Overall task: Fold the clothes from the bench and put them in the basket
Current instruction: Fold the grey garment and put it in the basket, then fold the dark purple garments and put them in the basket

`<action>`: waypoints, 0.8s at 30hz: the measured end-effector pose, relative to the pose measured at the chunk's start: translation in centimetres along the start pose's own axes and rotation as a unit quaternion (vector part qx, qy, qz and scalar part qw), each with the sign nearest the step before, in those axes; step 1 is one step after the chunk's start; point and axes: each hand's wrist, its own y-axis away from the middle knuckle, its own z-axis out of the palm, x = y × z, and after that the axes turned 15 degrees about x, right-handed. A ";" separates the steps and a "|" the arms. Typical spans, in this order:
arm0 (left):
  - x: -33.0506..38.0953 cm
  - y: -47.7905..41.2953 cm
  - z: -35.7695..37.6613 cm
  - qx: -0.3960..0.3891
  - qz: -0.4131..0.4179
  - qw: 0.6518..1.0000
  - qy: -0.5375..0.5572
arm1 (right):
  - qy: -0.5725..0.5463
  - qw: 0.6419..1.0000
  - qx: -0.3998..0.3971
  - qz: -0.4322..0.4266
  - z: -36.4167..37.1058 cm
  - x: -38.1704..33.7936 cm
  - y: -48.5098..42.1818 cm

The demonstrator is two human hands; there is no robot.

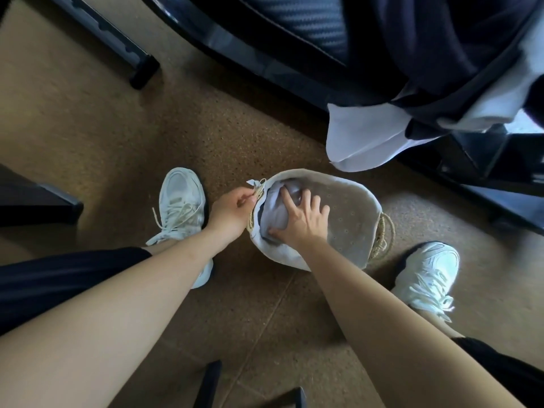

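between two white sneakers (179, 201) on the brown floor, a folded pale garment (273, 213) is being pressed into the 9 o'clock half of the lined basket (350, 228). the risk, as judged from here: the fold could be sprung open or dragged upward when the pressing hand is lifted away, since the cloth appears to be wedged against the wall rather than laid flat. the light basket could also be tipped toward 9 o'clock if its rope handle (259, 191) is pulled too hard. the right hand (303, 219) is being held wide, fingers spread flat over the garment, forearm reaching in from 5 o'clock. the left hand (229, 210) is being held narrow, thumb and fingertips pinching the handle at the rim. at 1 o'clock, a white garment (362, 136) and a dark garment (426, 54) are lying draped over the bench (265, 63), not yet folded.
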 end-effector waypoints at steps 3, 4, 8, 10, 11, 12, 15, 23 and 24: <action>0.9 0.7 -1.3 -0.043 -0.009 0.999 -0.003 | -0.026 0.998 -0.044 -0.024 -1.8 1.1 0.1; 1.2 1.1 -1.8 -0.050 -0.009 0.999 -0.005 | -0.038 0.998 -0.046 -0.037 -2.8 1.6 0.3; 2.5 3.1 -3.5 -0.061 -0.004 0.997 -0.051 | -0.097 0.993 -0.024 -0.066 -7.3 3.4 2.8; 3.6 4.1 -4.7 -0.079 0.025 0.990 -0.111 | -0.152 0.986 -0.048 -0.052 -9.9 4.4 4.5; 4.4 4.6 -5.4 -0.088 0.045 0.985 -0.138 | -0.165 0.983 -0.057 -0.050 -11.5 4.8 5.4; 5.2 5.2 -6.2 -0.096 0.065 0.981 -0.157 | -0.163 0.983 -0.065 -0.051 -13.1 5.1 6.3; 8.5 7.5 -8.7 -0.119 0.133 0.967 -0.183 | -0.119 0.988 -0.068 -0.077 -18.9 5.4 8.3; 19.1 13.9 -13.1 -0.028 0.327 0.933 -0.150 | -0.239 0.938 0.247 0.038 -33.6 5.8 11.2; 20.1 14.4 -13.2 -0.016 0.336 0.935 -0.114 | -0.277 0.918 0.278 0.062 -35.0 6.1 11.3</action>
